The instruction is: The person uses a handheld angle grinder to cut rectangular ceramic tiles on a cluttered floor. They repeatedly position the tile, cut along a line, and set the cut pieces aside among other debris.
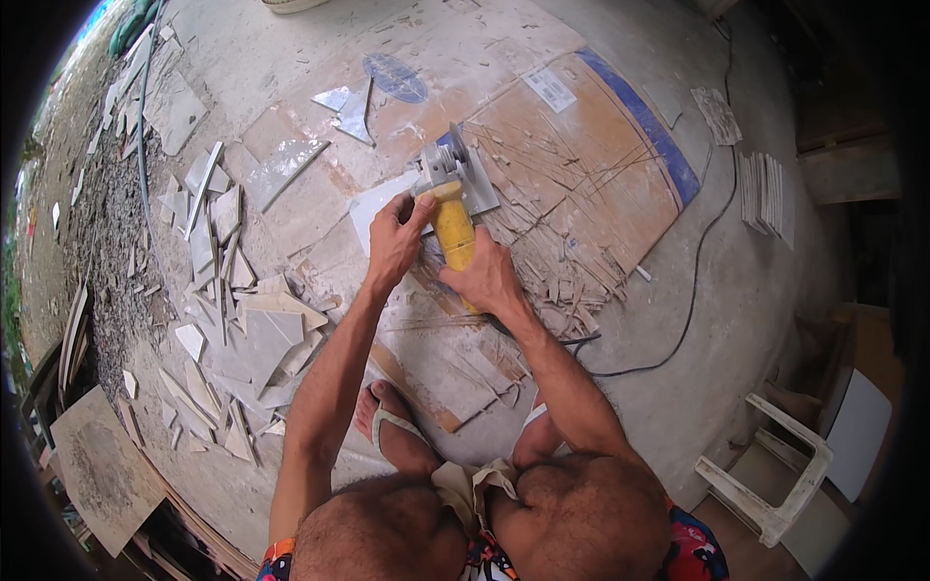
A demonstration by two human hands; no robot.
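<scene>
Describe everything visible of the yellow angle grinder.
The angle grinder has a yellow, plastic-looking body, grey metallic head and round disc. It points forward, over a grey tile piece. The left hand holds it near the head, the right hand around its rear. Whether the disc spins is unclear.

The head camera is a wide fisheye worn on the person's head, facing steeply down at the floor [291,44] and cardboard [635,155]. The optical centre falls beside the right hand [487,274]; the left hand [395,232] lies slightly left and above. Nearest the lens are the knees [378,533], large at the lower border. The feet [402,438] and hands sit farther off, at middle range. The cardboard's blue edge [635,111] falls upper right, farther out. Coverage is circular, dark at both sides; straight edges bend toward the rim.
</scene>
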